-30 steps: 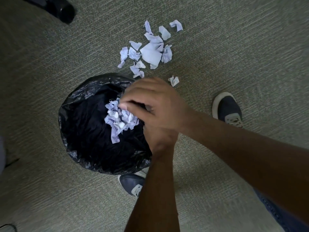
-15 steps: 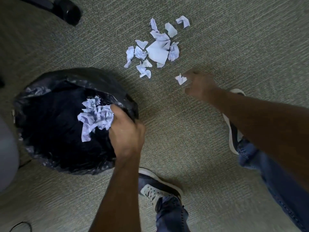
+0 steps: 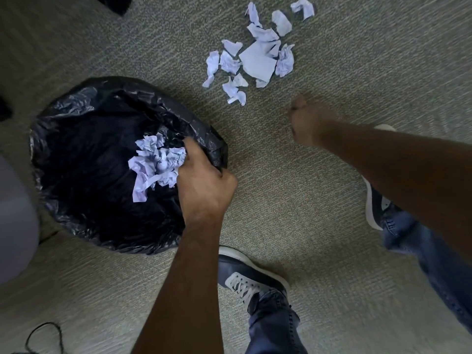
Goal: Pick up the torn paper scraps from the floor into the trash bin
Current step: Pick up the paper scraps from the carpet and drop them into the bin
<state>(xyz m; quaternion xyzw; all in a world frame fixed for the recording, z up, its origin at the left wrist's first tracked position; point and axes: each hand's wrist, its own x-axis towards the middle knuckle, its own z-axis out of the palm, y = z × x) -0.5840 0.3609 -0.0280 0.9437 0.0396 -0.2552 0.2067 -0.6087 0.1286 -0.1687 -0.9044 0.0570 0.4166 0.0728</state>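
Observation:
A black-bagged trash bin (image 3: 76, 118) stands on the carpet at the left. My left hand (image 3: 204, 185) is over its right rim, shut on a crumpled wad of pale lilac paper scraps (image 3: 155, 162) held above the bin's opening. Several torn scraps (image 3: 258, 62) lie in a loose pile on the floor beyond the bin. My right hand (image 3: 309, 123) is low by the carpet just right of that pile, fingers curled into a fist. The lone scrap that lay there is hidden inside it.
My left shoe (image 3: 250, 277) is planted just right of the bin and my right shoe (image 3: 375, 203) sits under my right forearm. A black cable (image 3: 43, 335) loops at the bottom left. A pale object (image 3: 15, 221) fills the left edge.
My right hand has closed over the single scrap near the pile, which no longer shows. My left hand still holds the wad over the bin. The view has moved closer.

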